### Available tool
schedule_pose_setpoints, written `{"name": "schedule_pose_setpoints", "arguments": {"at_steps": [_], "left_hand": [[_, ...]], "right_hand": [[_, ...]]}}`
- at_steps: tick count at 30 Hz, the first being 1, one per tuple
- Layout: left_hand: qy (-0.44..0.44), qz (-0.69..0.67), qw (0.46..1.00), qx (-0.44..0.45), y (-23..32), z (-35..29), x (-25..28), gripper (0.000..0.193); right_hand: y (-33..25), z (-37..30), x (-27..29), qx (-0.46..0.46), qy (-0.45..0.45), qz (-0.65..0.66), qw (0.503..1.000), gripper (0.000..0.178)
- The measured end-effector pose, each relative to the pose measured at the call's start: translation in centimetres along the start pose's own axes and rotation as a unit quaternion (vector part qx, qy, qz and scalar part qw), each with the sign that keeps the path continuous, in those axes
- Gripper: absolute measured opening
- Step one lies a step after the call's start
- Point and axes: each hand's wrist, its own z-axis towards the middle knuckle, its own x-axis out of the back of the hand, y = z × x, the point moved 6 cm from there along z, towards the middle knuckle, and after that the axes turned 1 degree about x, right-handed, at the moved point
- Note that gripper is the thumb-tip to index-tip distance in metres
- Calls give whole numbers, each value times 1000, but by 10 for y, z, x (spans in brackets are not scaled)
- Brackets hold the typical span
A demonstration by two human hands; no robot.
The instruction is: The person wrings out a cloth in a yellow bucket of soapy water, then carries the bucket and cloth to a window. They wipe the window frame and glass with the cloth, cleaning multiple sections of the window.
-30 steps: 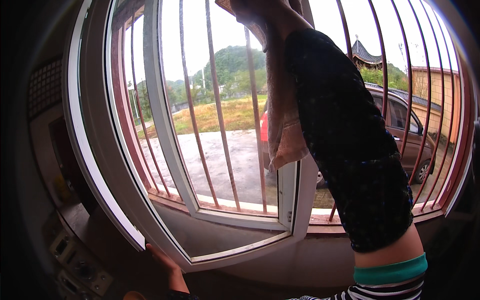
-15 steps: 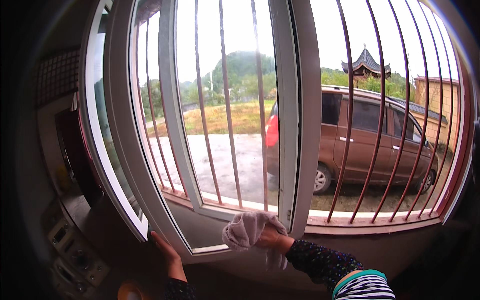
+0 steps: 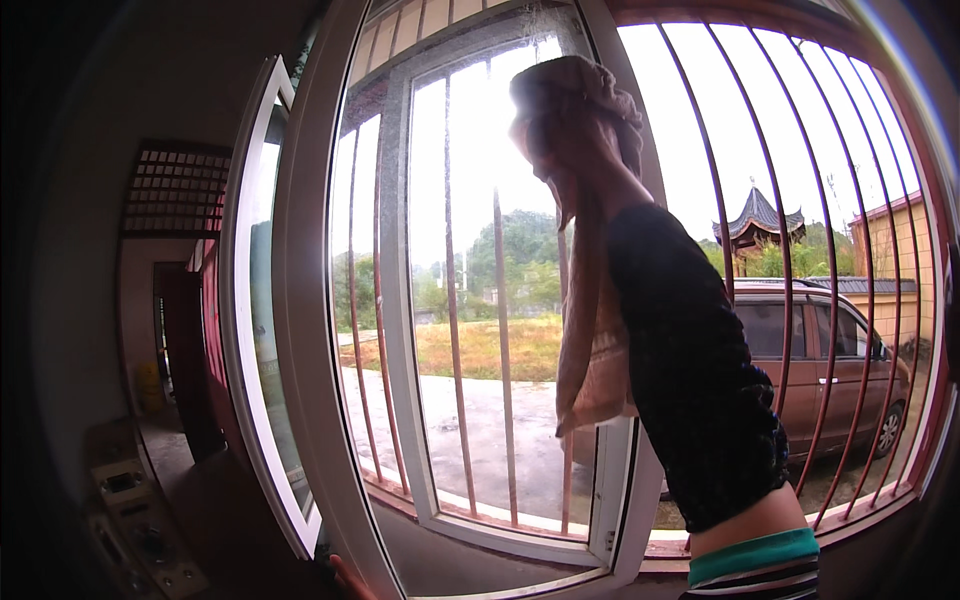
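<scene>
My right hand [image 3: 578, 140] is raised high and closed on a greyish-pink cleaning cloth [image 3: 590, 350], pressing it on the upper right part of the window pane [image 3: 465, 130]. The cloth's loose end hangs down along the white frame of the window sash [image 3: 305, 300]. Haze and smudges show on the glass near the top. Only a sliver of my left hand [image 3: 350, 580] shows at the lower edge, beside the bottom of the sash; its grip is hidden.
Dark red security bars [image 3: 780, 250] stand outside the window, with a brown car [image 3: 830, 370] and a tiled-roof pavilion [image 3: 757, 222] beyond. Another white-framed sash [image 3: 250, 330] stands at the left. A pale panel with knobs [image 3: 145, 530] sits at the lower left.
My right hand has moved with the cloth from the bottom of the sash up to its upper right. The view has tilted up, and my left hand has sunk mostly out of it.
</scene>
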Motion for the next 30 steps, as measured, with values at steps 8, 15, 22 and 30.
{"name": "schedule_pose_setpoints", "arguments": {"at_steps": [8, 15, 22, 30], "left_hand": [[-51, 212, 972, -83, 34, -41, -22, 58], [-30, 225, 970, -85, 32, -35, -28, 58], [-45, 58, 996, -45, 54, -53, -40, 62], [-56, 194, 978, -60, 48, -44, -56, 71]], "right_hand": [[-46, 31, 112, -21, 215, -801, 558, 18], [45, 65, 47, -8, 56, -431, 901, 11], [111, 49, -5, 18, 77, -426, 901, 13], [-49, 40, 62, 3, 184, -785, 592, 27]]}}
